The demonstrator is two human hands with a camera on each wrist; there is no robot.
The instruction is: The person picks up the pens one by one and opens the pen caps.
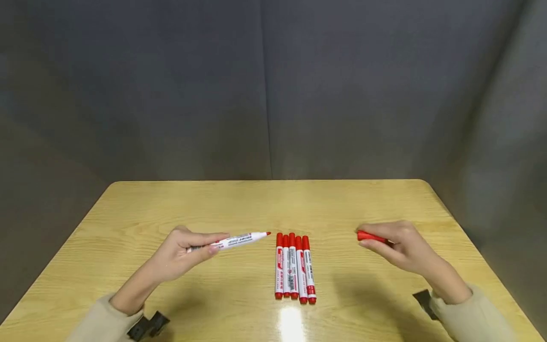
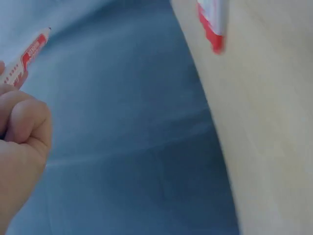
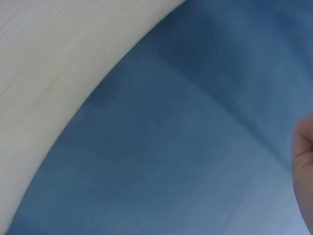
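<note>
In the head view my left hand (image 1: 181, 251) grips an uncapped marker (image 1: 239, 241) with a white barrel. Its red tip points right, toward the middle of the table. The same marker (image 2: 33, 50) shows at the left edge of the left wrist view, above curled fingers (image 2: 29, 120). On the right, my right hand (image 1: 406, 244) pinches a red marker cap (image 1: 371, 236) between thumb and fingers, held well apart from the marker. Between the hands several capped red markers (image 1: 293, 268) lie side by side on the table. The right wrist view catches only part of the right hand (image 3: 304, 161).
The light wooden table (image 1: 222, 204) has rounded far corners. Behind it and along both sides hangs a dark grey curtain (image 1: 179, 95). A bright light reflection falls near the table's front, just below the row of markers. Black wrist straps sit at both sleeves.
</note>
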